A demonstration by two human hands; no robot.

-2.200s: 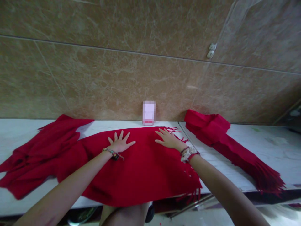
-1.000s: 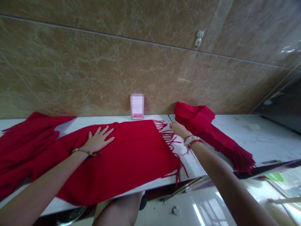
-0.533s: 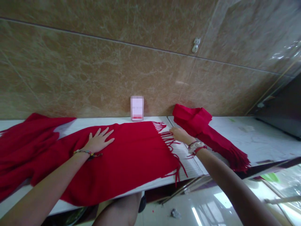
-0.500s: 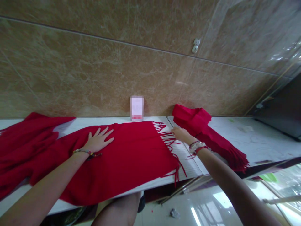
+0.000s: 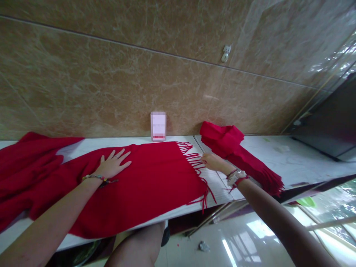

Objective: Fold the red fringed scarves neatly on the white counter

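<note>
A wide red scarf lies spread over the white counter, its fringed end pointing right and its left part bunched in folds. My left hand rests flat on the cloth, fingers spread. At the fringe, my right hand is closed in a pinch on strands along the scarf's right edge. Some lower strands hang loose and tangled near the counter's front edge. Just beyond my right wrist lies a second red scarf, folded into a long strip with its fringe toward the front.
A phone-like device with a blurred screen leans on the brown marble wall. A dark appliance stands at the far right of the counter. Below are my leg, an open drawer and a shiny floor.
The whole view has shifted slightly. My right hand stays pinched at the fringe with a small movement along it. My left hand keeps its flat place on the scarf.
</note>
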